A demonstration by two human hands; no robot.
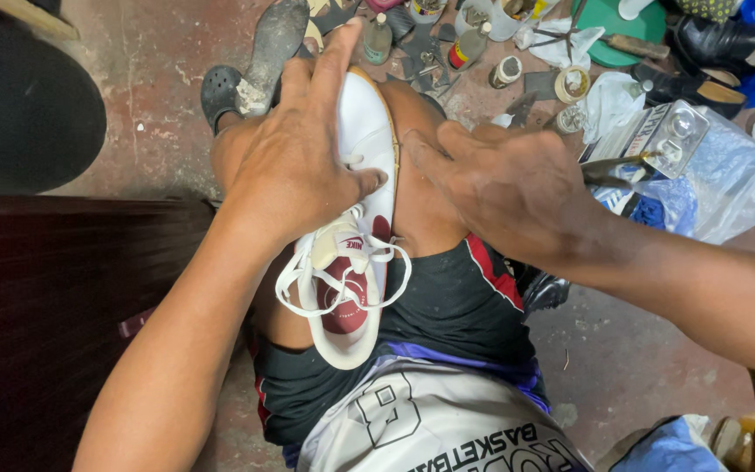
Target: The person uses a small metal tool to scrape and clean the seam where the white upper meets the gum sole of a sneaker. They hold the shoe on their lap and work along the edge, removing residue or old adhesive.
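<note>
A clear plastic bag [727, 183] lies on the floor at the right, with blue and white contents showing through it. On top of it rests a clear blister pack [661, 135] with a white printed card and round silvery pieces inside. At the top edge stand small bottles: one clear with a pale label [378, 44], one with a red and yellow label [465, 50].

White sneaker [369, 140], maroon lining

Even soft light, sharp centre, edges maybe warped.
</note>
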